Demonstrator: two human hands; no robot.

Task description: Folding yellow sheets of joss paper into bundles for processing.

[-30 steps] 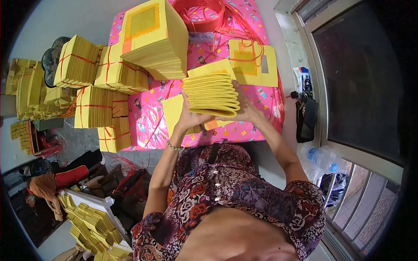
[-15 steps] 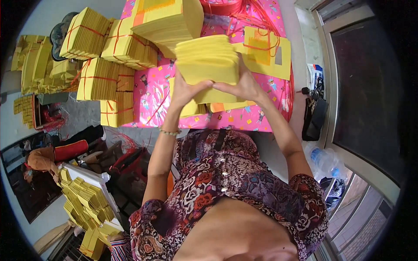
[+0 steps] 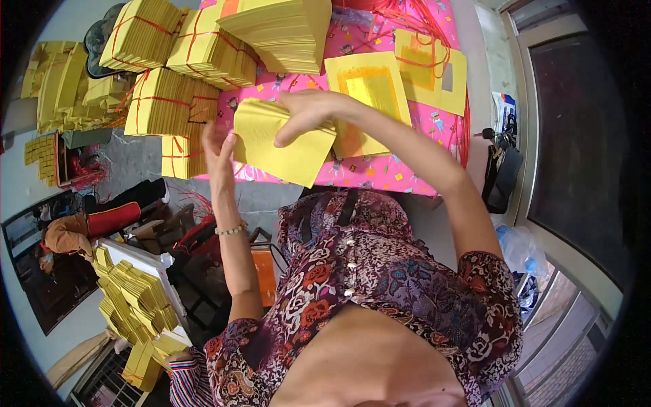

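A stack of yellow paper sheets [image 3: 274, 146], tilted and slightly fanned at its far edge, is over the near side of the pink-covered table [image 3: 352, 178]. My right hand [image 3: 308, 117] grips it from the right, thumb across the top sheet and fingers at the far edge. By the stack's left edge is my left hand [image 3: 220, 150], its thumb and fingers raised and apart; whether it touches the paper I cannot tell. To the right lie yellow sheets with an orange-printed panel [image 3: 369, 88].
Yellow paper bundles tied with red string [image 3: 163, 105] stand at the left, beside a tall untied stack [image 3: 281, 34]. Loose red strings [image 3: 434, 27] lie at the far right. Lower left, a striped sleeve of another person [image 3: 190, 380] shows near a white table with yellow bundles [image 3: 139, 298].
Both hands and the stack have come left and nearer, and the stack has turned. My left hand has loosened from its side. The printed sheets beneath are now uncovered.
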